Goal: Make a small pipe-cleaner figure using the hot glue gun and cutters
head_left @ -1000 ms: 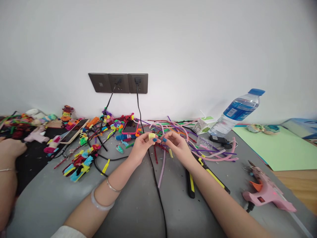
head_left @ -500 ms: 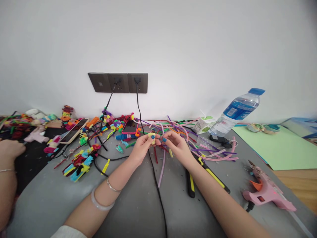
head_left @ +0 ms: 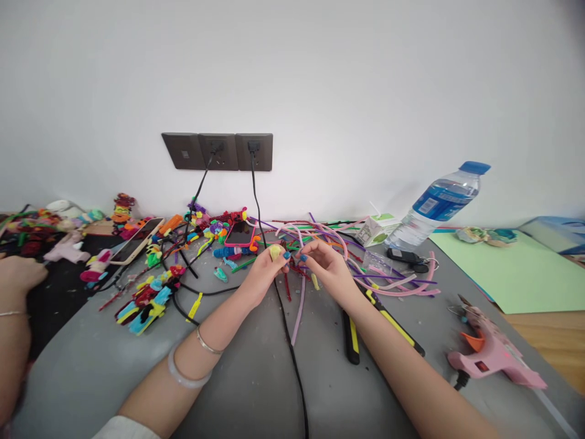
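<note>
Centrally, a grey worktop (head_left: 256,390) meets a pale wall (head_left: 347,91) fitted with dark sockets (head_left: 217,152). A small yellow piece (head_left: 275,252) lies between thumb and fingers of the left hand (head_left: 261,274), which pinches it; the right hand (head_left: 333,271) faces it just beside, thumb and fingers drawn together, though whether they grip anything cannot be told. Behind and beneath both hands spreads a tangle of coloured stems (head_left: 392,292). A black cable (head_left: 292,350) descends from the sockets and passes behind the left hand. The right forearm partly covers black-and-yellow handles (head_left: 351,338). To the right are a tilted bottle (head_left: 445,198), a carton (head_left: 380,230) and a pink glue gun (head_left: 496,361); to the left, fuzzy figures (head_left: 148,302) and, at the edge, another person's hand (head_left: 21,274).
</note>
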{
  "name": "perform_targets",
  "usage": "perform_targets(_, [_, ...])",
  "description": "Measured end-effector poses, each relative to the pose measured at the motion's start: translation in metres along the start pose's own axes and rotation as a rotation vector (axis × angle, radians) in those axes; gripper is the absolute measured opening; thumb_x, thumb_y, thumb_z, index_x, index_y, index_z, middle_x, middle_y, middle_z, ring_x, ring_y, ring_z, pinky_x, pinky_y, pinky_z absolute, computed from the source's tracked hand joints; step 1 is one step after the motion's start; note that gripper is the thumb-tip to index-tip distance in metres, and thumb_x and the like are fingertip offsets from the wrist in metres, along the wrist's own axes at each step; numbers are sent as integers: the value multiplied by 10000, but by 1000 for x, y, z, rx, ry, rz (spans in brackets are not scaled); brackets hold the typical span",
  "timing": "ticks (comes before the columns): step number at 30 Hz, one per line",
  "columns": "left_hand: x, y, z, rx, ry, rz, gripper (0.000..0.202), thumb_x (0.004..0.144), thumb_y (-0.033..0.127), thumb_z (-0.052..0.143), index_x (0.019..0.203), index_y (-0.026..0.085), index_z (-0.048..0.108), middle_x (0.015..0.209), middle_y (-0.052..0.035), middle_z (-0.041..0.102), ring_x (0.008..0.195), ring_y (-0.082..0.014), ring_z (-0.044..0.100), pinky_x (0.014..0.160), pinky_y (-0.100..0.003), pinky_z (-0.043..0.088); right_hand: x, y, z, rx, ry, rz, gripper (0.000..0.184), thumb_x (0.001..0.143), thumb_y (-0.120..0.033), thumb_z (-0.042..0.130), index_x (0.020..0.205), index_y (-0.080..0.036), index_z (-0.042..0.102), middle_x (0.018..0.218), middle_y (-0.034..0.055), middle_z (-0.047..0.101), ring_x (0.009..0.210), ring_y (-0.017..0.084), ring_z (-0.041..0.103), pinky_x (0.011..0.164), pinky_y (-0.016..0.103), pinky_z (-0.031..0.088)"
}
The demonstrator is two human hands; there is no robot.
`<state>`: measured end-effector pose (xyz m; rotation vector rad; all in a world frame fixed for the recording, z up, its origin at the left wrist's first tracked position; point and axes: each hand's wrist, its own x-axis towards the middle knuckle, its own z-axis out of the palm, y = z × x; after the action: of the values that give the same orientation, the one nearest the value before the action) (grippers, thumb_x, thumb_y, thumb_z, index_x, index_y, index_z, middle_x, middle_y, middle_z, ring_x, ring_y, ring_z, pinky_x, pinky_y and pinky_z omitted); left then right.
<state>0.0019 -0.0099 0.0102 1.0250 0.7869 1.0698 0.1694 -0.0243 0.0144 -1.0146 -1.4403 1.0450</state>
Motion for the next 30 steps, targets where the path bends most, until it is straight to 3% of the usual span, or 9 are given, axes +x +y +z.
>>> perform_targets(8, [0, 1, -4, 160, 50, 68, 409, 695, 421, 741, 599, 193, 415, 621, 46, 364, 601, -101, 345, 581, -256, 269, 0, -1, -1, -8, -10, 5, 156, 824, -352, 670, 871, -236, 577, 808, 19, 622, 789, 193, 616, 712, 334, 517])
perform_targets(14, [-3, 0, -3, 270, -96, 54, 491, 734, 452, 689, 508, 190, 341, 561, 47, 277, 564, -94, 248, 554, -269, 192, 0, -1, 0, -18, -10, -3, 152, 828, -337, 660, 871, -222, 570, 816, 23, 639, 741, 171, 620, 687, 317, 519])
perform_targets(18, [-5, 4, 0, 352, -131, 14, 464, 716, 430, 646, 483, 191, 324, 520, 55, 256, 534, -83, 223, 542, -274, 154, 0, -1, 0, -18, -25, 0, 141, 837, -326, 642, 868, -215, 561, 786, 14, 636, 714, 160, 624, 682, 307, 515])
perform_targets(26, [-8, 8, 2, 427, -208, 16, 426, 745, 373, 575, 472, 197, 299, 500, 64, 219, 509, -75, 175, 526, -284, 130, 0, 0, 0, 23, -45, 21, 134, 838, -318, 631, 869, -215, 551, 743, 0, 628, 677, 153, 617, 680, 308, 511])
perform_targets(30, [-7, 4, 2, 302, -186, 50, 375, 746, 346, 659, 590, 190, 356, 606, 60, 319, 562, -78, 302, 544, -244, 244, 0, -2, 1, 70, -41, 39, 165, 836, -352, 651, 867, -214, 565, 751, 1, 634, 681, 149, 608, 684, 303, 506])
